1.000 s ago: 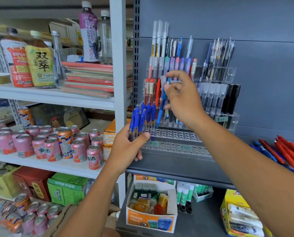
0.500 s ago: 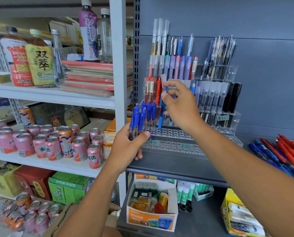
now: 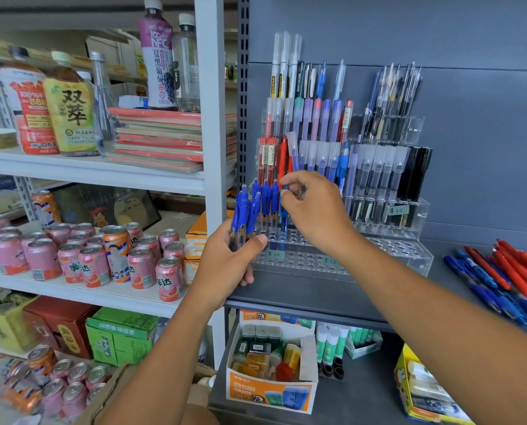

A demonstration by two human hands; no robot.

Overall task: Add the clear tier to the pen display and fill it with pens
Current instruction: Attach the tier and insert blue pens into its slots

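A stepped clear pen display stands on the grey shelf, its upper rows packed with pens. Its lowest clear tier [image 3: 388,245] has rows of round holes, mostly bare, with a few blue pens [image 3: 265,197] standing at its left end. My left hand [image 3: 231,259] grips a bunch of blue pens [image 3: 243,214] just left of that tier. My right hand [image 3: 314,213] pinches one blue pen [image 3: 283,223] by its top, the tip down in a hole beside the standing ones.
Loose blue and red pens [image 3: 504,277] lie on the shelf at the right. Pink drink cans [image 3: 96,259] crowd the white shelf at the left, bottles and notebooks above. Below sits a box of erasers [image 3: 271,369] and glue sticks.
My right hand has come down from the upper rows with one blue pen and lowered it into a hole in the lower tier. My left hand has stayed in place.
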